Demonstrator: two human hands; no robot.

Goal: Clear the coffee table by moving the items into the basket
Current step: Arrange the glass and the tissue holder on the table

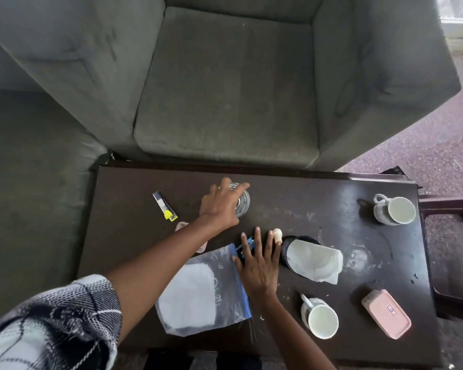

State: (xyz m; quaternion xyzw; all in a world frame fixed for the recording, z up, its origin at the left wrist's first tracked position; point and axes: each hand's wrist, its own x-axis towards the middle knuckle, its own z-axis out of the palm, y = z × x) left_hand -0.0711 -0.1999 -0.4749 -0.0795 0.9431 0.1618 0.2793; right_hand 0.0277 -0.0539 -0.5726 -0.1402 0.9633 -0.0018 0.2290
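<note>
Dark counter (292,198).
- Glass (242,205): clear, upright, far centre, half under the left hand (222,202).
- Tube (165,206): silver and yellow, flat, left of the glass.
- Zip bag (201,289): clear, blue seal, white contents, flat at the near edge.
- Blue item (248,242): small, at the bag's far corner, under the right hand (259,265).
- Black cup (289,249): on its side, centre, with white paper (318,260) over its mouth.
- Far mug (394,210): white, upright, empty, far right.
- Near mug (321,317): white, upright, empty, near right.
- Pink case (385,313): lid closed, flat, just right of the near mug.

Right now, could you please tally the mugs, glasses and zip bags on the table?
Mugs: 2
Glass: 1
Zip bag: 1
Total: 4
</note>
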